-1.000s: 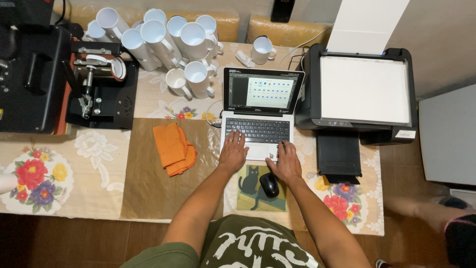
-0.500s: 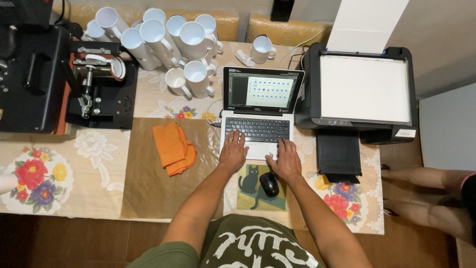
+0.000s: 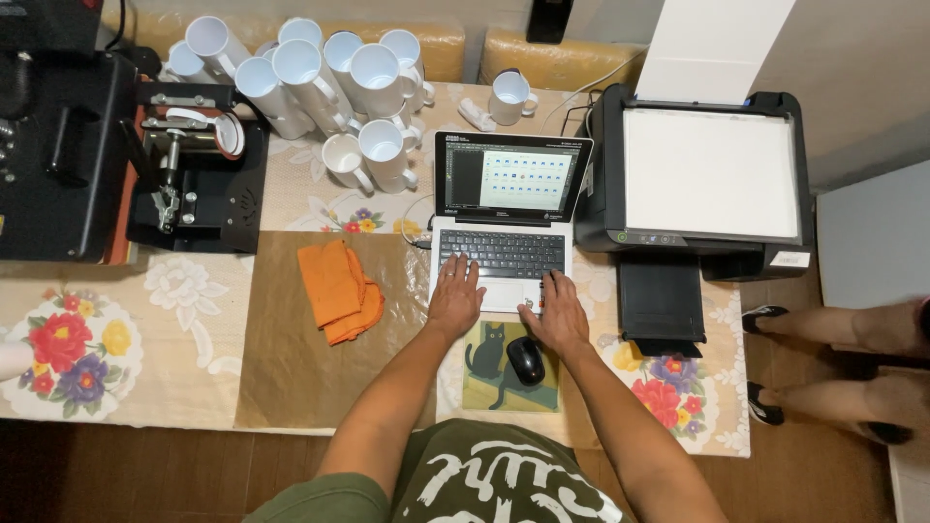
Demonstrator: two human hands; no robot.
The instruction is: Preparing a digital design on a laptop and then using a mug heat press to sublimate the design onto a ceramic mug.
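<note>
A small open laptop (image 3: 504, 218) sits in the middle of the table, its screen showing rows of small pictures. My left hand (image 3: 456, 295) lies flat on the lower left of its keyboard, fingers spread. My right hand (image 3: 557, 312) rests on the palm rest by the touchpad, fingers apart. Neither hand holds anything. Just below my right hand a black mouse (image 3: 525, 360) lies on a mouse pad with a cat picture (image 3: 484, 373).
A black printer (image 3: 712, 184) with white paper stands to the right. Several white mugs (image 3: 329, 77) cluster at the back. A black mug press (image 3: 194, 165) and a larger press (image 3: 48, 145) stand left. An orange cloth (image 3: 339, 291) lies on brown paper (image 3: 291, 368). Another person's legs (image 3: 833, 368) are at the right.
My hands have stayed on the laptop. The other person's legs at the right have moved further into view.
</note>
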